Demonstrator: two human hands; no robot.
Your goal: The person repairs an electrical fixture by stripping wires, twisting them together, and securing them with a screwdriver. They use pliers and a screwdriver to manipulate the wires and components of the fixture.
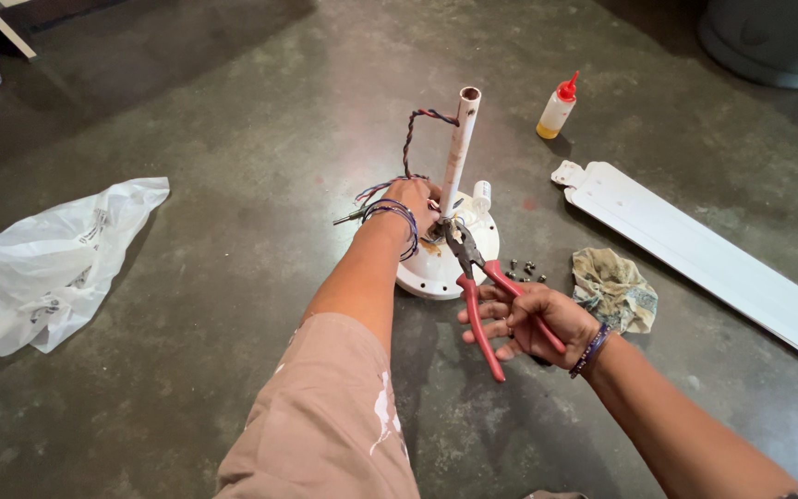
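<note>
Two hands at white round fan motor housing (436,263) on grey concrete floor (233,139). Plier tips hidden at rusty white pipe (458,152) base. Right hand (533,319) grips red-handled pliers (477,291); left hand (410,199) braces housing, fingers partly hidden. Nearby: small dark screws (525,270), crumpled rag (613,288), white fan blade (713,254) cut off at the edge, yellow oil bottle (557,109), plastic bag (43,268).

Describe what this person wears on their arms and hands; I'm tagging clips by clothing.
Both hands are bare, without gloves. The left hand has thin purple-blue string bands at the wrist, and a beige sleeve with white paint-like flecks covers the upper arm. The right hand has a dark beaded bracelet.
</note>
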